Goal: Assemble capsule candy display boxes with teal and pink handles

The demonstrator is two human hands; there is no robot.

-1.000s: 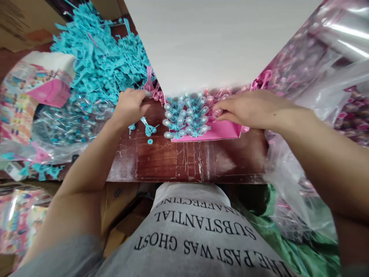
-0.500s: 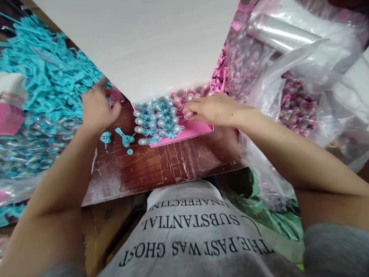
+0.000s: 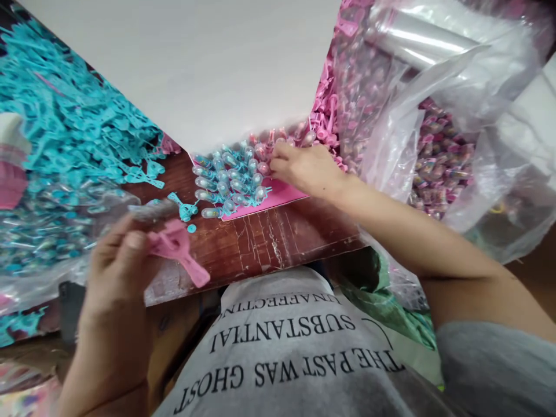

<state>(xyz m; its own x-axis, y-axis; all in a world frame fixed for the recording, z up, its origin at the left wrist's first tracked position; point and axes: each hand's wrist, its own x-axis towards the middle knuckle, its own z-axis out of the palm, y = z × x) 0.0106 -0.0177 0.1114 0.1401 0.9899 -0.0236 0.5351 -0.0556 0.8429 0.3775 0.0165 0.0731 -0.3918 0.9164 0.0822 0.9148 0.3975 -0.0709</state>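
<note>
My left hand (image 3: 125, 255) is closed on a pink plastic toy piece (image 3: 176, 246) with a flat, flared handle, held over the table's left front. Blur smears its fingertips. My right hand (image 3: 304, 168) reaches into the pink-bottomed box (image 3: 286, 195), its fingers curled down among pink clear-domed toys (image 3: 263, 168). Whatever those fingers grip is hidden. Beside them, turquoise clear-domed toys (image 3: 234, 176) stand in close rows on the box's left side. A loose turquoise toy piece (image 3: 186, 209) and a small turquoise disc (image 3: 191, 228) lie on the tabletop to the left.
The raised white lid or panel (image 3: 195, 63) covers the far middle. Turquoise plastic pieces (image 3: 73, 110) heap at left, above bagged turquoise capsules (image 3: 52, 226). Pink pieces (image 3: 324, 119) pile behind my right hand. Clear plastic bags (image 3: 399, 139) with pink capsules (image 3: 443, 162) stand at right.
My left hand has come back from beside the turquoise heap toward the table's front edge, now with a pink toy piece. My right hand stays at the box, shifted slightly left.
</note>
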